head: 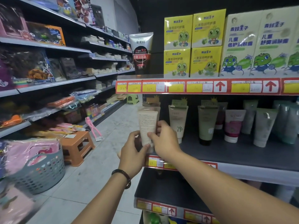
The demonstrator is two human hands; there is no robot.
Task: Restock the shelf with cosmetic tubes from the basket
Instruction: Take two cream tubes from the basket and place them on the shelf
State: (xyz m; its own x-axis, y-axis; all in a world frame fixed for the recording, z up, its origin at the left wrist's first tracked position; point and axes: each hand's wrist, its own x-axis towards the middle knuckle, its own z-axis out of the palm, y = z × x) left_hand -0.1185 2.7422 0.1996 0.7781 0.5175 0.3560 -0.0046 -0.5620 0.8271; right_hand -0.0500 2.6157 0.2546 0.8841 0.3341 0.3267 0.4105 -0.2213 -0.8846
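In a shop aisle, a grey plastic basket point(40, 172) sits on the floor at far left, beside an orange step stool point(77, 147); what lies inside the basket cannot be made out from here. Moving right, the person's left hand point(133, 153), a beaded bracelet point(123, 176) on its wrist, cups the lower end of a cream-coloured cosmetic tube point(148, 126), thumb and fingers closed around its cap end. The right hand point(165, 139) pinches the same tube from the other side, fingers curled over its lower body. The tube stands upright, crimped end up, at the left front corner of the middle shelf point(242, 152), just in front of what looks like a matching tube and just left of a white tube point(177, 122) printed with a large character. Further right along the shelf stand an olive-green tube point(206, 125), a pink-and-white tube point(233, 125) and paler green ones. On the shelf above, a black-and-white cleanser tube point(141, 52) stands alone beside yellow boxes point(192, 44).

The placement appears nearly finished, though not yet released. The risk lies at the corner: set so close to the shelf's open left edge, the tube could tip off toward the floor once both hands let go, or a withdrawing right wrist could knock the white tube beside it.
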